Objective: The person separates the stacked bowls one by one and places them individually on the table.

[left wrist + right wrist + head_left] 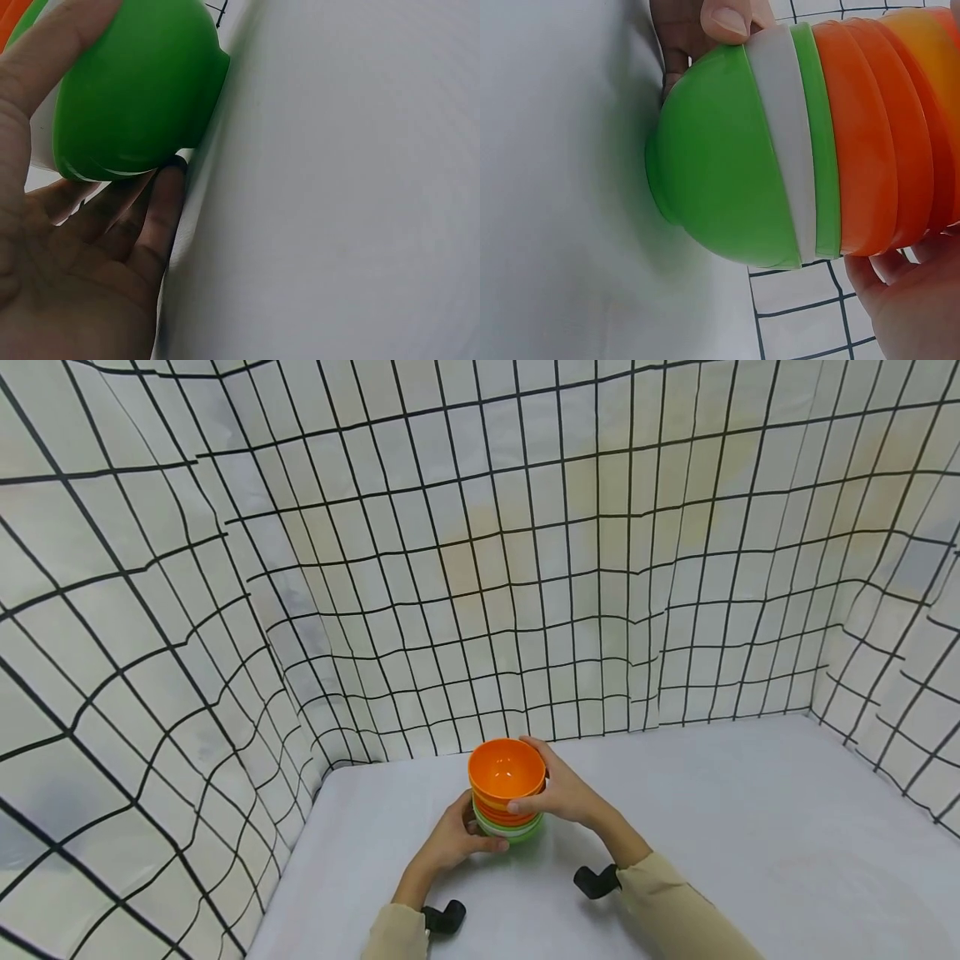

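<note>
A nested stack of bowls stands upright on the white table, tilted slightly in places. At its base is a green bowl [712, 157], followed upward by a white bowl [781, 127], another green bowl [817, 142], several orange bowls [862, 142] and a yellow-orange one [926, 60]. The topmost orange bowl [506, 768] shows its hollow inside. My left hand [448, 839] holds the lowest green bowl [142, 90] from the left, thumb in front and fingers behind. Higher up, my right hand [573, 793] grips the orange bowls from the right, thumb near the front rim.
The white tabletop [720, 827] stretches right and in front of the stack. Behind and at both sides rise white walls with a black grid [555, 610]. A black wrist camera mount [596, 882] sits by the right sleeve, another [445, 917] by the left.
</note>
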Motion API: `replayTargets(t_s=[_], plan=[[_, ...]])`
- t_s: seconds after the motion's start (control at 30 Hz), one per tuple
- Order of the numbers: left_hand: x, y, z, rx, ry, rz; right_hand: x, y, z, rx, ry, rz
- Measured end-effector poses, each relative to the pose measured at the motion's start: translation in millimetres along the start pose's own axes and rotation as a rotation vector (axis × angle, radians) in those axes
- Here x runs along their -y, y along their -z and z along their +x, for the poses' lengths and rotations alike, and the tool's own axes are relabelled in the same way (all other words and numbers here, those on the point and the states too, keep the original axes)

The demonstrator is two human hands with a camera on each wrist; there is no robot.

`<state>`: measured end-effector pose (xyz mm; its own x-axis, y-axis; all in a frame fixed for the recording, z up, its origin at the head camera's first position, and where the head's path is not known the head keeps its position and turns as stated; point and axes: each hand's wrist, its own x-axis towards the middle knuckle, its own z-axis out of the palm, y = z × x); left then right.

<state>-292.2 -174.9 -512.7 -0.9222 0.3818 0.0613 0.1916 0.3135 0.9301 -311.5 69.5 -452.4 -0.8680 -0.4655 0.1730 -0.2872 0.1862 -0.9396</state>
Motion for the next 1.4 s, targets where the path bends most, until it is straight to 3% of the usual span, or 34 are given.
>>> replayTargets(t_s=[0.27, 0.8, 1.4], plan=[[-0.7, 1.6, 1.9, -0.007, -0.004, 0.016, -0.2, -0.8, 3.7, 0.007, 0.022, 0.06], [-1.3, 3.1, 2.4, -0.016, -0.012, 0.043, -0.6, -1.1, 4.0, -0.026, 0.04, -0.002], [-0.3, 0.1, 0.1, -0.019, 0.02, 0.027, 3.1, 1.5, 3.0, -0.046, 0.079, -0.019]])
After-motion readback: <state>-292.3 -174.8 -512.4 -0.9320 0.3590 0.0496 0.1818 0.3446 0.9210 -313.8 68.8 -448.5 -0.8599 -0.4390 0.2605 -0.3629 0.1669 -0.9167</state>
